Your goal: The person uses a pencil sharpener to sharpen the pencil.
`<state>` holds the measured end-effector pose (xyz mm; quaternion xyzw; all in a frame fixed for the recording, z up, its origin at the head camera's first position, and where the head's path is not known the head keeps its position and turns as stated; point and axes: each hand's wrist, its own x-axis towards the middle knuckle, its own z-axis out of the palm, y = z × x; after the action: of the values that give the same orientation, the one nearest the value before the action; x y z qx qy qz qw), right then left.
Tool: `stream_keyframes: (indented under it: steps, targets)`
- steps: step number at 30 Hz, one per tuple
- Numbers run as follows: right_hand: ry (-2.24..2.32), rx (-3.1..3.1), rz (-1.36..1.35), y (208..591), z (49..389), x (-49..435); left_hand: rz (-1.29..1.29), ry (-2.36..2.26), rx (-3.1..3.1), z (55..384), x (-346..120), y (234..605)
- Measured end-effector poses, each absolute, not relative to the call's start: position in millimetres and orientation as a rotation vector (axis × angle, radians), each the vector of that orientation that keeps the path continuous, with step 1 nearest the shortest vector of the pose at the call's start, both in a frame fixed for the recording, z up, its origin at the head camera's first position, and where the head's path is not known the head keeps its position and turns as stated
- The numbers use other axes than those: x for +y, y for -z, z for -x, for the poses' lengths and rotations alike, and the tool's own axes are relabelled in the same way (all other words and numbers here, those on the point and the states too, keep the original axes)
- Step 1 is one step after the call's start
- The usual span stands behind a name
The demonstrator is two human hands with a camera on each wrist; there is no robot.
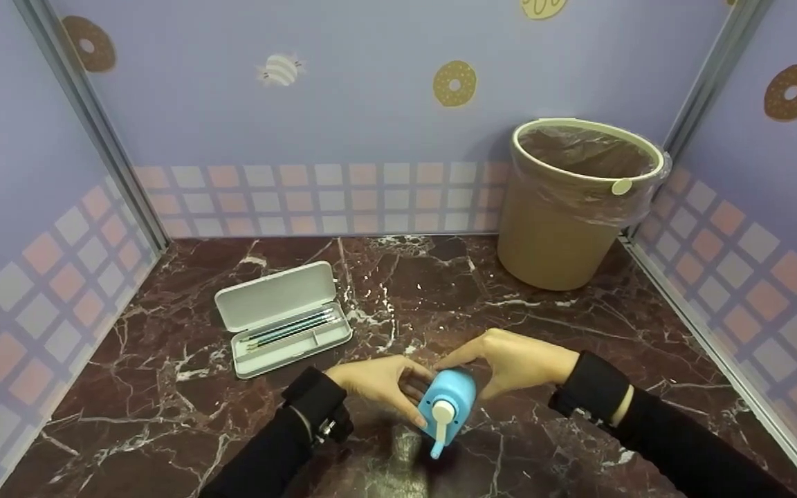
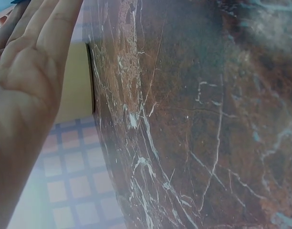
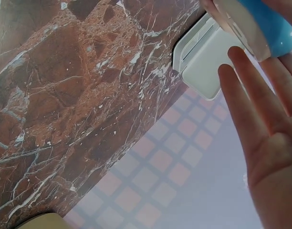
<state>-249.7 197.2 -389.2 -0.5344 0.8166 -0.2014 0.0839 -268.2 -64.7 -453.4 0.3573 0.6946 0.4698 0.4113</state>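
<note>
A blue hand-crank pencil sharpener [image 1: 455,389] with a white crank hub and a blue-tipped handle is between my two hands near the front of the table. My left hand [image 1: 381,382] holds it from the left, thumb along its front face. From the right, my right hand [image 1: 519,360] arches over it, index finger at its far top and thumb by its right side. In the right wrist view, the sharpener [image 3: 275,28] lies against the upper fingers of my right hand [image 3: 272,143], while two lower fingers extend free. The left wrist view shows mostly my left palm [image 2: 26,81].
An open white pencil case [image 1: 275,356] with several pencils [image 1: 295,329] lies to the left, its lid raised at the back. A tan trash bin [image 1: 551,235] with a plastic liner stands at the back right. Patterned walls [image 1: 371,104] enclose the marble-look table [image 1: 184,415].
</note>
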Motion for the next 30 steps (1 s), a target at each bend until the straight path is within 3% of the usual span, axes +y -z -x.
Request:
stream_keyframes:
  steps: [18, 30]
  targets:
    - [0.466, 2.667, 1.477, 388.9, 248.9, 195.9, -0.881, -1.262, 1.976, 274.5, -87.7, 445.8]
    - [0.307, 2.823, 1.358, 404.4, 253.0, 181.7, -0.958, -1.0, 2.524, 246.5, -64.3, 432.3]
